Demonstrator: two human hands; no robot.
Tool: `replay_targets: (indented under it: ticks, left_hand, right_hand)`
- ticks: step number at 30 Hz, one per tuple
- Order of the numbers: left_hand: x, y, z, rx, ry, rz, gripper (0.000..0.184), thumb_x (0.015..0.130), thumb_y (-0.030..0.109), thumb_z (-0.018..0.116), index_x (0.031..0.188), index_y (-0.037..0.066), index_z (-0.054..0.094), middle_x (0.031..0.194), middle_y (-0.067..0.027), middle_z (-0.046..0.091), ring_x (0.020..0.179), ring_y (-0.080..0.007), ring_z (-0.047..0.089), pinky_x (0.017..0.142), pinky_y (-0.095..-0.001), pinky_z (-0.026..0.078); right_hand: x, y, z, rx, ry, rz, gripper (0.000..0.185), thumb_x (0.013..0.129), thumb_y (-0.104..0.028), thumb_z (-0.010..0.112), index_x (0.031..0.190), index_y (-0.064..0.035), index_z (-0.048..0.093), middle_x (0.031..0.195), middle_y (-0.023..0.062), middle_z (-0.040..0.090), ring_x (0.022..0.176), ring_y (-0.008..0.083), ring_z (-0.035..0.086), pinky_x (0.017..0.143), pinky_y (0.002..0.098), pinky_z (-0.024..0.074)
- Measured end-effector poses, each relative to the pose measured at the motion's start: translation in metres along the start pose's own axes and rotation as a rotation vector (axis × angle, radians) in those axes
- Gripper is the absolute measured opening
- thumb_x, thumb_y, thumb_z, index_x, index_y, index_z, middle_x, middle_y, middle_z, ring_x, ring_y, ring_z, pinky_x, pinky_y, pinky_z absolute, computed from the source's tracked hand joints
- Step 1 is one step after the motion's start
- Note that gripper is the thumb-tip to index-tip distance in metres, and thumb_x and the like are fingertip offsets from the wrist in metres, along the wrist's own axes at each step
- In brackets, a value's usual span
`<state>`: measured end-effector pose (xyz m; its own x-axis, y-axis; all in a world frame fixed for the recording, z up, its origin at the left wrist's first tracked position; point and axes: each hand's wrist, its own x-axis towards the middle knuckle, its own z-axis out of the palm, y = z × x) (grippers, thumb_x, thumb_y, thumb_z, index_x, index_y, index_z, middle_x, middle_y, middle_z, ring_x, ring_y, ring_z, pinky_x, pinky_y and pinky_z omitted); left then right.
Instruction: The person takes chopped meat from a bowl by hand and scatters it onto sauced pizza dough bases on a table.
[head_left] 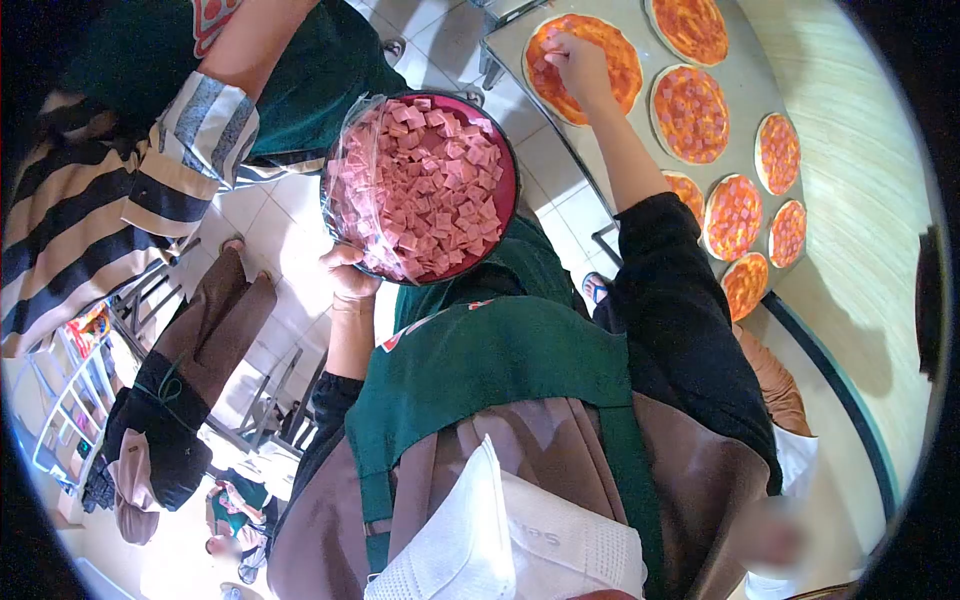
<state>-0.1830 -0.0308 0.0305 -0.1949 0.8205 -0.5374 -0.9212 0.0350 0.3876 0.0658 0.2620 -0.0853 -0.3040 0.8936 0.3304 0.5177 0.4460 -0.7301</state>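
My left hand point(350, 274) grips the near-left rim of a round bowl point(510, 188) with a pink inside. Many small pink squares of diced meat point(440, 185) fill it, and clear plastic wrap point(357, 190) covers its left side. Over a large sauced pizza base point(618, 62) at the top, my right hand point(578, 68) is closed, fingertips pinched close to the surface. What is between them is too small to make out. A few pink pieces lie on that base near the fingers.
A metal tray point(750, 62) holds several more sauced bases, some topped with pink squares, such as one pizza point(690, 113). A person in striped sleeves point(170, 190) stands close at the left. Other people are at lower left and lower right. A metal rack point(75, 400) is far left.
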Motion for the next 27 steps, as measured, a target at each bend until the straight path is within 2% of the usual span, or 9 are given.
replay_targets:
  ticks: [1,3,7,9,12,16,22,24,27]
  left_hand:
    - [-0.001,0.0,0.001,-0.001,0.002,-0.001,0.079,0.043,0.007,0.044,0.122,0.001,0.037,0.119,-0.0142,0.045,0.109,-0.0321,0.042,0.097,-0.0402,0.031]
    - [-0.002,0.001,0.004,0.045,0.018,0.037,0.078,0.043,0.007,0.044,0.121,0.001,0.038,0.117,-0.0139,0.046,0.108,-0.032,0.043,0.097,-0.04,0.031]
    - [-0.001,0.0,-0.001,-0.005,0.033,0.027,0.077,0.043,0.007,0.043,0.12,0.001,0.039,0.117,-0.0138,0.047,0.108,-0.0317,0.043,0.097,-0.0399,0.031]
    - [-0.001,0.0,-0.001,-0.01,0.036,0.045,0.076,0.043,0.007,0.043,0.119,0.001,0.04,0.116,-0.0137,0.048,0.108,-0.0314,0.044,0.097,-0.0399,0.031]
    - [0.004,0.003,-0.009,0.008,-0.011,0.044,0.075,0.044,0.006,0.043,0.119,0.001,0.04,0.116,-0.0136,0.047,0.108,-0.0314,0.043,0.097,-0.0399,0.031]
    - [0.007,0.006,-0.001,0.053,-0.018,0.058,0.075,0.044,0.006,0.043,0.119,0.0,0.039,0.118,-0.0139,0.046,0.109,-0.0314,0.042,0.097,-0.0399,0.03]
    - [0.009,0.004,-0.003,0.039,-0.02,0.054,0.075,0.045,0.007,0.044,0.119,0.0,0.039,0.117,-0.0141,0.046,0.108,-0.0312,0.043,0.097,-0.0398,0.031]
    - [0.012,0.003,-0.008,0.026,-0.038,0.038,0.075,0.045,0.007,0.044,0.119,0.0,0.039,0.117,-0.0142,0.047,0.108,-0.0312,0.044,0.097,-0.0398,0.031]
    - [0.013,0.001,-0.008,0.018,-0.045,0.023,0.074,0.045,0.008,0.044,0.119,0.0,0.039,0.116,-0.0142,0.047,0.107,-0.0311,0.044,0.096,-0.0398,0.032]
  right_hand:
    - [0.001,0.002,-0.002,0.0,-0.002,0.001,0.005,0.07,-0.004,0.055,0.071,-0.0041,0.059,0.071,0.016,0.058,0.07,0.0322,0.057,0.064,0.038,0.045]
    - [0.003,0.003,-0.007,-0.237,-0.113,0.029,0.005,0.071,-0.008,0.058,0.07,-0.0037,0.059,0.072,0.0145,0.059,0.07,0.0307,0.058,0.063,0.0365,0.0447]
    - [0.006,-0.008,-0.02,-0.268,-0.15,0.063,0.007,0.07,-0.011,0.061,0.074,-0.0057,0.061,0.072,0.013,0.06,0.07,0.0282,0.059,0.063,0.0357,0.0449]
    - [0.003,-0.022,-0.032,-0.172,-0.259,0.28,0.01,0.07,-0.013,0.061,0.077,-0.0069,0.064,0.071,0.0121,0.061,0.069,0.0263,0.059,0.063,0.0354,0.0455]
    - [-0.016,-0.014,-0.031,-0.211,-0.311,0.344,0.01,0.07,-0.013,0.06,0.077,-0.0069,0.064,0.07,0.0116,0.061,0.068,0.0254,0.06,0.063,0.035,0.046]
    - [-0.042,-0.009,-0.028,-0.103,-0.275,0.333,0.009,0.069,-0.012,0.06,0.075,-0.0063,0.065,0.07,0.012,0.061,0.068,0.0256,0.06,0.063,0.0347,0.0465]
    - [-0.053,-0.011,-0.016,-0.247,-0.315,0.254,0.016,0.068,-0.012,0.064,0.08,-0.002,0.06,0.074,0.0133,0.062,0.068,0.0236,0.06,0.062,0.0314,0.0462]
    - [-0.052,-0.01,-0.012,-0.38,-0.272,0.185,0.018,0.067,-0.014,0.065,0.078,-0.0016,0.058,0.071,0.0136,0.061,0.065,0.0252,0.059,0.061,0.033,0.0455]
    - [-0.051,-0.017,-0.023,-0.293,-0.222,0.257,0.015,0.067,-0.014,0.064,0.072,-0.0012,0.057,0.064,0.015,0.057,0.063,0.0288,0.057,0.059,0.0368,0.0442]
